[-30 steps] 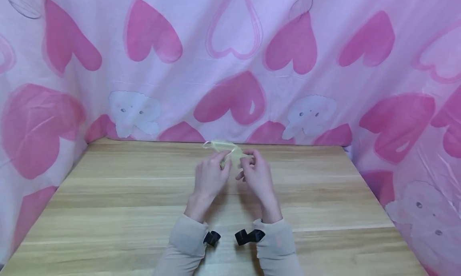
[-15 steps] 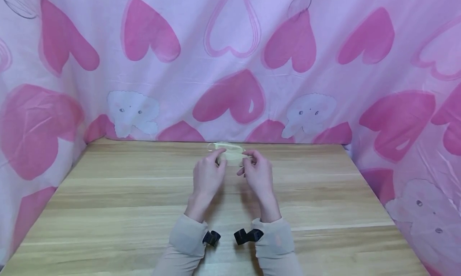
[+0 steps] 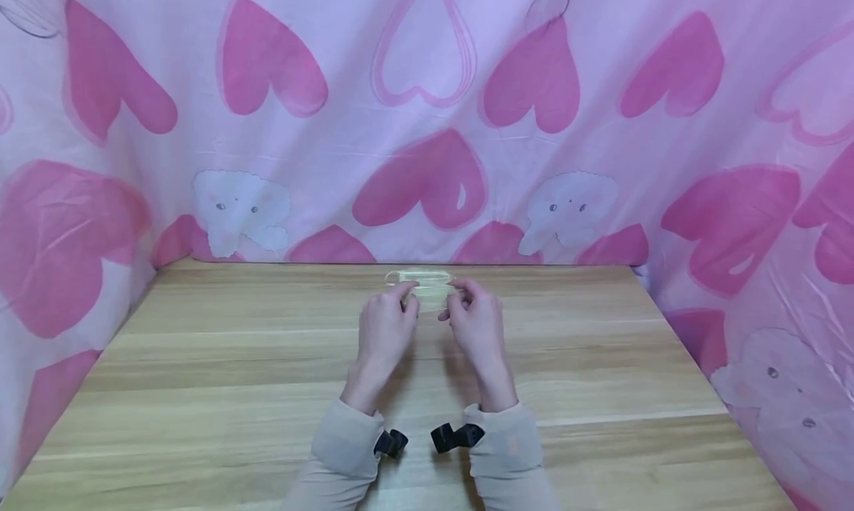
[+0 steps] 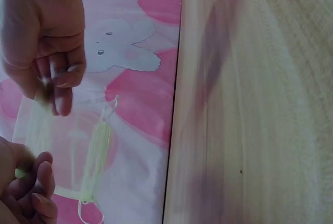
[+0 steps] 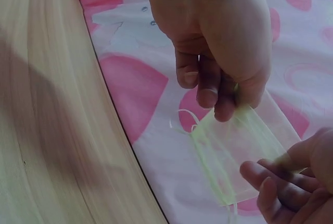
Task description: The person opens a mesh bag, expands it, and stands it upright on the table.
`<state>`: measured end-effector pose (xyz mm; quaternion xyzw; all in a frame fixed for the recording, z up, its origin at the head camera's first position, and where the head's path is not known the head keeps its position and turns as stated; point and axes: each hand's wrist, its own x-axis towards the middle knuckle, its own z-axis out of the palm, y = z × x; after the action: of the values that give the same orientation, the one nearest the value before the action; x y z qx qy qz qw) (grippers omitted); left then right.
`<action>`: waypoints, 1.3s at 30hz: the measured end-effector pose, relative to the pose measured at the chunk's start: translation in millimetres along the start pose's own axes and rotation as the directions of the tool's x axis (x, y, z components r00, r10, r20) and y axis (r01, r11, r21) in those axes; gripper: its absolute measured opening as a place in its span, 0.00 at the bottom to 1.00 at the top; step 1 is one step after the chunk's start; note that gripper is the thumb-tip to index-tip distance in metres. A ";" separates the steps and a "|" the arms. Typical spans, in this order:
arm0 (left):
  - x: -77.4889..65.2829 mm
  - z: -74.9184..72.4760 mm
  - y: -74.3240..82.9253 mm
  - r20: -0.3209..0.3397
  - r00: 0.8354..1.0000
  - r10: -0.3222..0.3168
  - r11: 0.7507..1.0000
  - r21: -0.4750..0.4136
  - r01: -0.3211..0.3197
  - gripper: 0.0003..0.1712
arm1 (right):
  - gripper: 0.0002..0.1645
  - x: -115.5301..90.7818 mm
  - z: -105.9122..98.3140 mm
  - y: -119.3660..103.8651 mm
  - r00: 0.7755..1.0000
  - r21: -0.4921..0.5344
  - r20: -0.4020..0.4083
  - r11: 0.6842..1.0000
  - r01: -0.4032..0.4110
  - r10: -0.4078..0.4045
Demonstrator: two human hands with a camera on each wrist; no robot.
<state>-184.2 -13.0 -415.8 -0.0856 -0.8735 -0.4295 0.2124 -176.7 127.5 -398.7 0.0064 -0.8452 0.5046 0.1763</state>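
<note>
A small sheer pale yellow-green drawstring pouch (image 3: 431, 297) is spread between both hands near the table's back edge. Its gathered, ribboned end lies on the far side in the head view, a thin cord loop sticking out at the left. My left hand (image 3: 387, 327) pinches the pouch's left side between thumb and fingers. On the opposite side, my right hand (image 3: 479, 329) pinches it with curled fingers. The wrist views show the see-through pouch (image 4: 73, 151) hanging flat, with the ribboned band (image 4: 96, 156) along one end and cord loops at both its ends.
The wood-grain table (image 3: 233, 392) spreads under both forearms. A pink cloth (image 3: 300, 162) printed with hearts and white animals hangs behind it and along both sides. Black wrist mounts (image 3: 391, 443) sit on the beige sleeves (image 3: 347, 437).
The crumpled pouch has been smoothed flat between the hands and tipped down a little nearer. The left hand has shifted its grip slightly outward, along the pouch's side.
</note>
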 end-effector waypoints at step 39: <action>-0.6 1.6 -6.6 -0.296 0.940 0.168 0.979 -0.064 -0.195 0.21 | 0.05 -9.7 7.6 -30.1 0.880 0.060 -0.301 0.913 0.403 -0.368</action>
<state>-186.3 -15.8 -421.6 -0.1119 -0.8007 -0.4558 0.3723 -164.2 104.5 -379.3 0.1129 -0.7606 0.5052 0.3917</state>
